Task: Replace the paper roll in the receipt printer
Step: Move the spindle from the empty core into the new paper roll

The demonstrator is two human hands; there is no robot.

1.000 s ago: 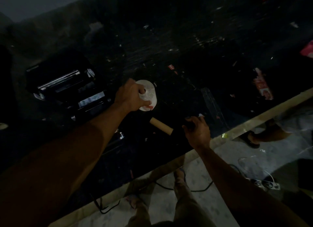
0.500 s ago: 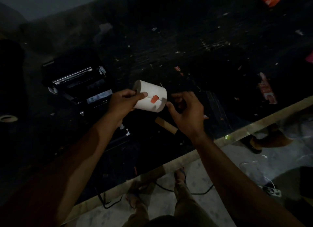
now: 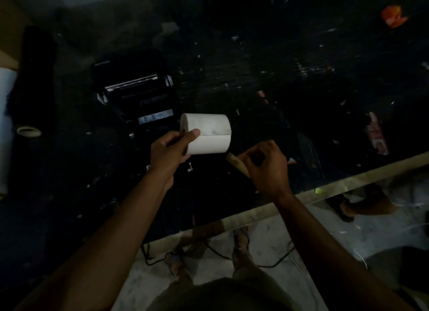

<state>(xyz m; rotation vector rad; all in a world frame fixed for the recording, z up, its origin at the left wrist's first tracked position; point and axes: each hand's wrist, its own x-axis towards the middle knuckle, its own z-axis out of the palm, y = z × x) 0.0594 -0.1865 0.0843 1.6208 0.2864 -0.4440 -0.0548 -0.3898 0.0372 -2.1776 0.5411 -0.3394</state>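
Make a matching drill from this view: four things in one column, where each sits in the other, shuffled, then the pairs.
1. paper roll
2. receipt printer
3. cardboard core
4. orange scrap

A. table's far right corner
B. in the left hand
C. lid open, left of the roll
D. on the table by the right hand

Pairs: 1-B, 2-C, 3-D, 4-A

Left hand (image 3: 168,151) gripping white cylindrical paper roll (image 3: 207,133) above dark surface (image 3: 255,67); right hand (image 3: 264,163) curled just beside, over brown cardboard tube (image 3: 235,162). Open black receipt printer (image 3: 137,90) beyond left hand.
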